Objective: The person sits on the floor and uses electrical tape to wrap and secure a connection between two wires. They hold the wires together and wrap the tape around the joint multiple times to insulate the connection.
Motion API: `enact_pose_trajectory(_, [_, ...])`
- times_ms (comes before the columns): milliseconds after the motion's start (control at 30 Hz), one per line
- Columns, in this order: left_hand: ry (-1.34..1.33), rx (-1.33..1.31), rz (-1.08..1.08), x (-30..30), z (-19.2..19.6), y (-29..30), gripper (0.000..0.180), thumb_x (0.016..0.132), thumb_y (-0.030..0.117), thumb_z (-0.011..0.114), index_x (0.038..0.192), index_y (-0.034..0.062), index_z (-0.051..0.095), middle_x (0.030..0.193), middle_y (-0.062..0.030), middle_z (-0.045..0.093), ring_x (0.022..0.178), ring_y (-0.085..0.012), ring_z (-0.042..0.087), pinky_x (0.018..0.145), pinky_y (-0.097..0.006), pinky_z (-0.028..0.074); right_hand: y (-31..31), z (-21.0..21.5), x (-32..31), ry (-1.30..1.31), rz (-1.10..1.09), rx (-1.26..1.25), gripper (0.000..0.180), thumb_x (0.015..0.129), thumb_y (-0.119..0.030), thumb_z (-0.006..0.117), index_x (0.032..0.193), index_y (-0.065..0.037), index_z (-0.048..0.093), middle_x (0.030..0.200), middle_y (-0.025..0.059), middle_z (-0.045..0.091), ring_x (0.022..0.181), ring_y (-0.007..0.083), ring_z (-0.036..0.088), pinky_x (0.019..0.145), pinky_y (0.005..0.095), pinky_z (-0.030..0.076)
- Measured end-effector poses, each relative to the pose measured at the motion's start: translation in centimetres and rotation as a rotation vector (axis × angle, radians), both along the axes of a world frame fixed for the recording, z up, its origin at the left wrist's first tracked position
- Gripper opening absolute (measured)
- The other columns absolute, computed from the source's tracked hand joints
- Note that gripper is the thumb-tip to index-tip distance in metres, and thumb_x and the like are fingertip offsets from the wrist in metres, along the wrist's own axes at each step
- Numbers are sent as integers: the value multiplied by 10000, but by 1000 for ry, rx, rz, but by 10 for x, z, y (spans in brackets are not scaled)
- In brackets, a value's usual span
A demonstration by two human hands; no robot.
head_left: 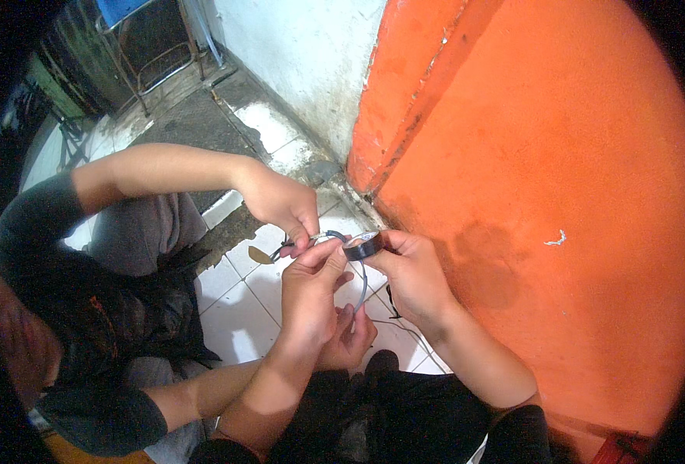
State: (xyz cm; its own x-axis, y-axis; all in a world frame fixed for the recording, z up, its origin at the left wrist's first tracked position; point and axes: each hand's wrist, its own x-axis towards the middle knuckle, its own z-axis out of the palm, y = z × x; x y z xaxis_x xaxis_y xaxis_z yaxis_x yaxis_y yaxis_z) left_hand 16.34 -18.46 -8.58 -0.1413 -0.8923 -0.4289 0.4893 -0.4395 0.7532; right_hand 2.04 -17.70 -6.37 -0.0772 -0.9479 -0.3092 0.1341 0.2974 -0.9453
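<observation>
Right hand (pixel 408 271) closed around a roll of black tape (pixel 363 246), held above the white tiled floor (pixel 234 309) beside the orange wall (pixel 551 193); left hand (pixel 311 290) pinching a thin grey cable (pixel 362 288) just beside the roll. Co-worker's hand (pixel 284 203) gripping the cable's far end, second one (pixel 348 340) steadying below. Judged light: cable limp and springy, tape stretchy and tacky; best taken by the roll's rim, cable pinched close to the wrap.

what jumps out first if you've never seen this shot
The big orange wall fills the right side. At centre, hands cluster over a white tiled floor: the person's right hand holds a roll of black tape against a thin cable that the left hand pinches, and a co-worker's hand reaches in from the left.
</observation>
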Motion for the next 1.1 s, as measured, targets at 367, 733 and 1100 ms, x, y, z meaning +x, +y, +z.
enact_pose_trajectory(367, [75,-258,21,-6,-7,-2,87,968,79,616,972,-8,614,874,-54,661,759,-117,629,741,-274,528,-3,10,0,-285,-112,121,177,844,43,646,1015,-3,643,958,71,631,820,150,614,806,316,527])
enact_pose_trajectory(733, [-46,-355,47,-13,-3,-4,74,980,67,585,958,-3,594,848,-45,648,779,-105,615,738,-242,493,4,32,-4,667,18,-556,259,761,-24,717,1011,-78,756,1021,90,600,796,172,623,709,298,519])
enact_pose_trajectory(1100, [-104,-225,82,-4,-2,0,193,920,105,706,1066,-18,672,897,-43,659,788,-110,599,739,-250,489,-4,20,-10,701,-75,-631,296,820,98,648,1079,-9,742,891,117,656,766,153,627,673,266,496])
